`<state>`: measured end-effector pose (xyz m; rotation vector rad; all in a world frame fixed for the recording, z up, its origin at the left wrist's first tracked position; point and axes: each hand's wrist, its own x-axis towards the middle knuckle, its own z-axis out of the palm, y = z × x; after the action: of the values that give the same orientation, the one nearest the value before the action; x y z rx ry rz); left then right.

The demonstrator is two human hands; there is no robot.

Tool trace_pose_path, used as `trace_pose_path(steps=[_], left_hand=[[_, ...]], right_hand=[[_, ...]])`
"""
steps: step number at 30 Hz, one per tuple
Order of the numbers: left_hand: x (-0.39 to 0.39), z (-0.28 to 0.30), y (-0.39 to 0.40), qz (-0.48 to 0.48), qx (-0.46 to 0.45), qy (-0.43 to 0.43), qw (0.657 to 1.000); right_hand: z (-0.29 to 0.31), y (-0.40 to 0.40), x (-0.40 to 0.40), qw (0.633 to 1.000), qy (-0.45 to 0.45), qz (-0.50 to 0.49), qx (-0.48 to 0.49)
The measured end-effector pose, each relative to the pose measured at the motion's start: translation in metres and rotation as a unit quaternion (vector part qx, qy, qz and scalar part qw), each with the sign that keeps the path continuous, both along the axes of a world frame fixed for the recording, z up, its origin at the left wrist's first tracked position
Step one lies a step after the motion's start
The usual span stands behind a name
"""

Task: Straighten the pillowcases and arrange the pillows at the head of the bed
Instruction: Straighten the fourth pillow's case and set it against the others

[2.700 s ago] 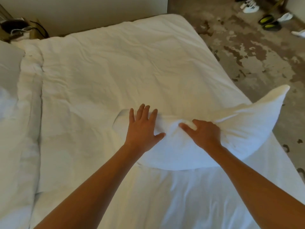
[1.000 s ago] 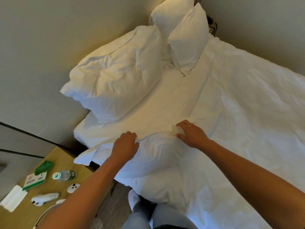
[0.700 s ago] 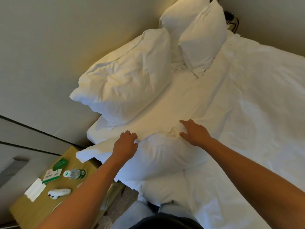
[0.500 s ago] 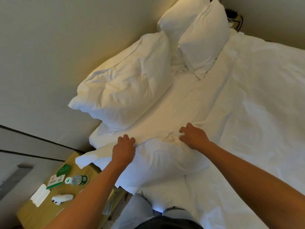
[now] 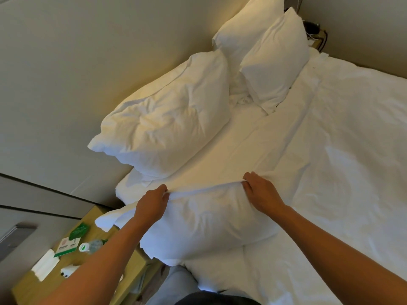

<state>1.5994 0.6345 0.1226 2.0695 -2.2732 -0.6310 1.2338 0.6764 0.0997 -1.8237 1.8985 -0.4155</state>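
Note:
A white pillow (image 5: pixel 204 225) lies across the near corner of the bed, one end hanging over the bedside table. My left hand (image 5: pixel 152 205) pinches its far edge on the left, and my right hand (image 5: pixel 259 192) pinches the same edge on the right. A large crumpled pillow (image 5: pixel 167 126) leans against the headboard wall just beyond. Two more white pillows (image 5: pixel 273 62) stand propped in the far corner, the front one overlapping the one behind.
The white duvet (image 5: pixel 352 150) covers the bed to the right. A wooden bedside table (image 5: pixel 72 267) at lower left holds a water bottle (image 5: pixel 90 246), a green-and-white card, a white paper and a small white device. My legs show at the bottom edge.
I turned from the foot of the bed to its head, carrying the pillow. Over the last second both hands closed from resting flat to pinching the pillow's far edge.

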Motion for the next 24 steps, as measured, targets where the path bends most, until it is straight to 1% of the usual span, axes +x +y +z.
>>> trace_pose_path(steps=[3,6,9,13,16,22,24], left_hand=[[0.008,-0.004,0.005,-0.010,0.036,0.027,0.999],[0.014,-0.006,0.010,0.011,0.043,0.043,0.998],[0.019,-0.004,0.011,0.023,0.019,0.046,0.998],[0.025,0.005,0.015,0.026,-0.034,0.029,0.999],[0.026,0.014,0.014,0.032,-0.048,0.029,0.998],[0.024,0.052,-0.002,0.029,-0.081,0.042,0.995],[0.026,0.071,-0.011,0.032,-0.102,0.043,0.993]], right_hand=[[-0.001,-0.001,0.001,1.000,0.001,0.005,0.020],[-0.003,-0.005,0.002,1.000,0.019,-0.005,0.018],[-0.004,-0.006,0.006,0.999,0.029,-0.026,0.020],[0.001,-0.009,0.007,0.997,-0.014,-0.075,-0.006],[0.011,-0.015,0.008,0.996,-0.034,-0.082,-0.020],[0.049,-0.042,0.013,0.990,-0.066,-0.101,-0.072],[0.069,-0.058,0.014,0.987,-0.072,-0.103,-0.104]])
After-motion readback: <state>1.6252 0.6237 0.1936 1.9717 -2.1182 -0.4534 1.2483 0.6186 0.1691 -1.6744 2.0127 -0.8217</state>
